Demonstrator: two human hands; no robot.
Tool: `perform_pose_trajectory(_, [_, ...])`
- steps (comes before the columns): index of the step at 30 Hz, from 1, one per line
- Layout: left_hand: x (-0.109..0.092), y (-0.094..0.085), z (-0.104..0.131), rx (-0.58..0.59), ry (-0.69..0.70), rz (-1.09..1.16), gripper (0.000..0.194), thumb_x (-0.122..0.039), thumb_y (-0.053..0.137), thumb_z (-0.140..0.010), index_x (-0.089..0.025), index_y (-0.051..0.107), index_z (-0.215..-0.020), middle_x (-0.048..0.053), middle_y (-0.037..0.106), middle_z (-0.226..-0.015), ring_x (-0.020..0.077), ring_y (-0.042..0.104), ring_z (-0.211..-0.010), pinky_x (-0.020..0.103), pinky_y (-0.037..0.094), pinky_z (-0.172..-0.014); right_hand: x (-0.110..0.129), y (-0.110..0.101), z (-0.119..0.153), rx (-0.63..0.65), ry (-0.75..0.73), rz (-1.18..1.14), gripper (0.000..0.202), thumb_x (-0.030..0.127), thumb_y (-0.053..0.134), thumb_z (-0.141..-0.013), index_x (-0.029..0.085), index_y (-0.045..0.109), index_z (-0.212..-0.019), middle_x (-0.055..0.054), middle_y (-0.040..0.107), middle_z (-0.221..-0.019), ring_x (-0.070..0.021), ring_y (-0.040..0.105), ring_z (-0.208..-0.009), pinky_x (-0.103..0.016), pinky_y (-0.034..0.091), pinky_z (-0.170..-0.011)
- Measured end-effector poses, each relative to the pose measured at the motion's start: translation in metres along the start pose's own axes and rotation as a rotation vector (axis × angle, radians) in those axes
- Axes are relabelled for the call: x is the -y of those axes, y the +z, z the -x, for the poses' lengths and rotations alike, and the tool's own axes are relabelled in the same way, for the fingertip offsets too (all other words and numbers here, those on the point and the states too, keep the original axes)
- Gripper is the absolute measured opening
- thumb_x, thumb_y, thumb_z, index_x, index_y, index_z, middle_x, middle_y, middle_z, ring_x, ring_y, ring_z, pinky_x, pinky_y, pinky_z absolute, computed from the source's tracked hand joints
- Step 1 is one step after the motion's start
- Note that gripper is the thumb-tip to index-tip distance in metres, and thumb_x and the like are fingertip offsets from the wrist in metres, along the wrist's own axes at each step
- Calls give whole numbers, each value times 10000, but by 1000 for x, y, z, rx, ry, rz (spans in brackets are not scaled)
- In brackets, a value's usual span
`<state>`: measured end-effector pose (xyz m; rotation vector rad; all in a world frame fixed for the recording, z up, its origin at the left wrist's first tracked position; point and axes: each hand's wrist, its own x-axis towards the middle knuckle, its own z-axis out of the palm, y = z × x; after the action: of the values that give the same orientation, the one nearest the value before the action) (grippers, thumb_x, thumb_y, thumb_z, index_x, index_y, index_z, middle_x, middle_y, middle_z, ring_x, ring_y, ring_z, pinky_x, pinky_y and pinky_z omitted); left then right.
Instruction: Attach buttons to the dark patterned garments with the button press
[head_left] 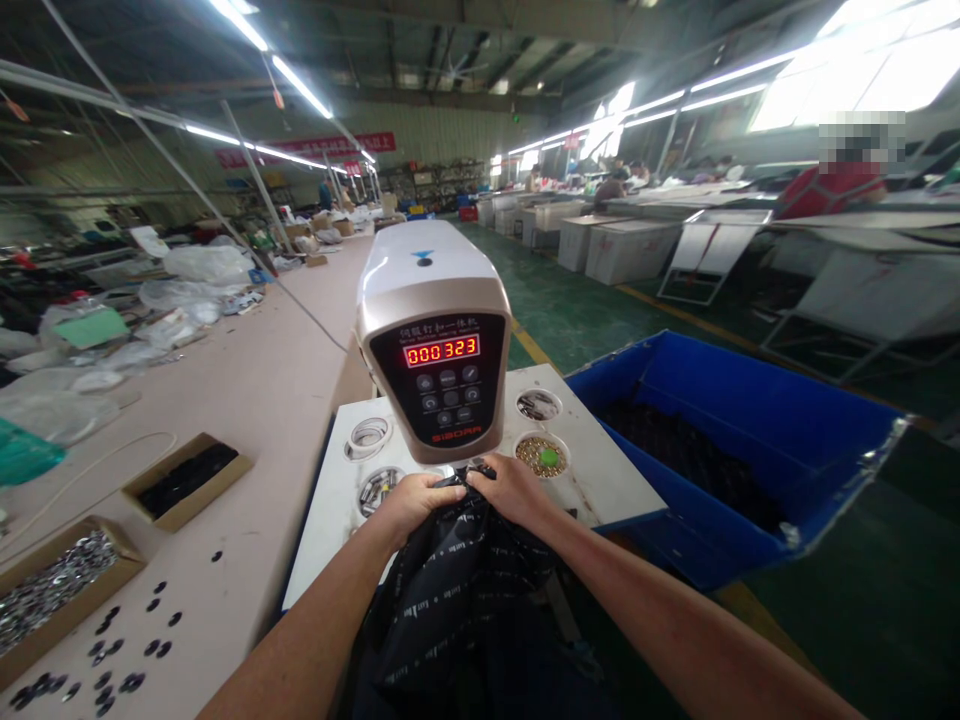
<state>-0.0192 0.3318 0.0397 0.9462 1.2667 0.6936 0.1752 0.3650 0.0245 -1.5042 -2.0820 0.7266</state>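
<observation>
The cloth (439, 590), dark with pale print, hangs gathered on the near side of the machine (442, 400), its far edge directly below the head. Both grips are closed on that edge: the left hand (412, 503) pinches it from the left, the right hand (517, 490) from the right, thumbs near each other. The cloth lies between the grips and falls away nearward. Step in hand, as judged: placing the edge beneath the head. The next move appears to call for a flat, steady edge and fingertips clear of the working point; whether the cloth touches that point cannot be told. The display reads 000323. Gold parts (527, 459) sit in the machine's bench (611, 490), right of the head. Farther right stands a blue bin (712, 375); on the left bench (281, 400) lie two boxes (214, 492) and loose black discs (132, 683).
</observation>
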Motion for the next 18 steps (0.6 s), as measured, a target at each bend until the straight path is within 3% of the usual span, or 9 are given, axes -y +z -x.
perform_pose_trajectory(6, [1,0,4,-7,16,-58,436,-440,780,-605,-134,690,-903,77,750,-800,240,683,-731,333,503,-714,0,1,-1,-2,24,56,310,451,589,-921,199,737,-1024,-81,773,-978,-232,681,-898,-272,368,-697])
perform_pose_trajectory(11, [8,4,5,-202,175,-243,416,-532,650,-736,-157,645,-915,61,723,-870,241,656,-846,326,472,-774,2,1,-1,-2,41,107,313,454,571,-931,200,723,-1032,-94,772,-996,-253,691,-925,-281,378,-703])
perform_pose_trajectory(18, [17,8,1,-377,295,-498,299,-473,510,-853,-196,621,-840,38,676,-814,251,614,-866,347,419,-814,7,-4,2,7,31,172,322,446,515,-966,189,702,-1018,-111,769,-1003,-267,694,-949,-289,384,-714])
